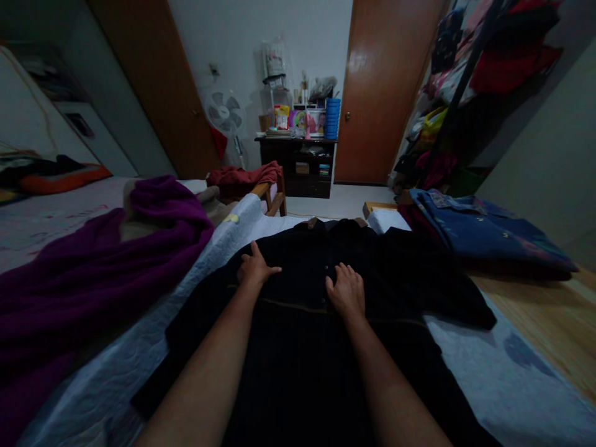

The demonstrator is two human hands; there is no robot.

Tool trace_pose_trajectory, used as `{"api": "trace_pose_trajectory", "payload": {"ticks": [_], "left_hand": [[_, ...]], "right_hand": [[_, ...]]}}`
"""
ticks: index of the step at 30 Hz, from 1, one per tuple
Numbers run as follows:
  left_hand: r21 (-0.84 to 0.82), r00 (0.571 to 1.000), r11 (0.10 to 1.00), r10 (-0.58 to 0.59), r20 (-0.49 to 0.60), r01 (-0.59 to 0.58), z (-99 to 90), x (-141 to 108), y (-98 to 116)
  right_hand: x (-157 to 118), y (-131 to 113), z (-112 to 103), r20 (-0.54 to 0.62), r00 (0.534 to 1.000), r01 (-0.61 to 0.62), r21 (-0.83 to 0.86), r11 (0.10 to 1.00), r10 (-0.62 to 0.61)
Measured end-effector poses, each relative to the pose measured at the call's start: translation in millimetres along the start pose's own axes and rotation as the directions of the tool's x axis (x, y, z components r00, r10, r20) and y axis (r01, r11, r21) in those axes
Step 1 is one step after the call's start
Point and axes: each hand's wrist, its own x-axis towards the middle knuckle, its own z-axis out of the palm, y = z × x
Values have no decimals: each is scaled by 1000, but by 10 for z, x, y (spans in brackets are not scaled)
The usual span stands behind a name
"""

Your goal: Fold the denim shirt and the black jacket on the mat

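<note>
two hands were spread over one black shirt (298, 338), which lay face up on a pale bedsheet (512, 379) straight in front of the person. its long axis ran from 12 o'clock to 6 o'clock: the collar (313, 225) sat at the far end, at 12, and the body of the cloth came back between the forearms toward the person. one sleeve (465, 298) reached out to about 3 o'clock, while dark cloth on the other side trailed off toward 8.

the hands were apart from each other, with neither clamped on anything. the left hand (256, 270) lay at about 10 o'clock from the shirt's middle, fingers splayed and thumb pointing to 3. the right hand (348, 290) lay at about 1 o'clock, palm down with its fingers close together. both seemed to rest on the chest, though how hard they pressed could not be told.

the right hand was the nearer to the buttons (326, 267), which stood just beside it at about 9 o'clock; the left was farther from them. a purple blanket (139, 248) lay toward 10 o'clock, and folded blue clothes (493, 225) toward 2
</note>
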Motion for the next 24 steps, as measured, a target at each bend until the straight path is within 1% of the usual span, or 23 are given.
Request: {"api": "trace_pose_trajectory", "payload": {"ticks": [2, 5, 7, 9, 11, 12, 13, 14, 15, 16, 17, 18, 19, 20, 21, 22, 23, 24], "left_hand": [[-6, 1000, 1000, 5, 23, -5, -29, 14, 2], [-21, 998, 998, 57, 22, -57, -73, 23, 6], [-43, 995, 994, 103, -1, -103, -127, 1, 38], [-88, 988, 985, 146, -45, -150, -219, -66, 114], [-210, 975, 953, 204, -87, -218, -336, -190, 239], [-323, 966, 910, 242, -93, -259, -393, -270, 314], [-475, 955, 831, 287, -77, -288, -440, -357, 392], [-650, 941, 708, 338, -33, -277, -473, -444, 468], [-809, 916, 551, 399, 37, -207, -487, -525, 538], [-906, 888, 409, 449, 98, -107, -481, -595, 597], [-949, 865, 315, 482, 142, -20, -453, -648, 642], [-963, 863, 270, 480, 155, 23, -406, -683, 672], [-959, 885, 281, 442, 147, 19, -343, -703, 688], [-938, 918, 347, 380, 115, -26, -268, -710, 692], [-887, 950, 453, 307, 58, -92, -187, -709, 687], [-799, 971, 581, 240, -15, -156, -104, -707, 679], [-676, 977, 709, 189, -94, -202, -24, -705, 669], [-535, 973, 815, 158, -165, -223, 49, -705, 660]], "right_hand": [[-2, -4, 3, 3, 1000, -6, 4, 1000, 6], [-5, -10, 10, 2, 1000, -10, 5, 1000, 10], [-4, -13, 15, 0, 1000, -10, 7, 1000, 10], [0, -14, 19, -7, 1000, -11, 12, 1000, 11], [3, -12, 26, -17, 1000, -10, 21, 1000, 10], [4, -10, 32, -19, 1000, -11, 26, 1000, 12], [5, -6, 40, -19, 1000, -12, 32, 999, 12], [4, -2, 49, -19, 1000, -12, 38, 999, 13], [3, 3, 59, -22, 1000, -13, 44, 999, 14], [2, 9, 68, -27, 999, -16, 52, 999, 17], [1, 16, 74, -33, 999, -18, 63, 998, 20], [1, 23, 77, -41, 999, -22, 76, 997, 25], [2, 30, 74, -49, 998, -24, 94, 995, 29], [5, 37, 67, -54, 998, -28, 117, 993, 34], [9, 44, 54, -55, 998, -30, 143, 989, 38], [15, 51, 39, -56, 997, -33, 173, 984, 43], [22, 57, 22, -59, 997, -38, 206, 978, 51], [30, 64, 4, -65, 996, -44, 242, 969, 62]]}}
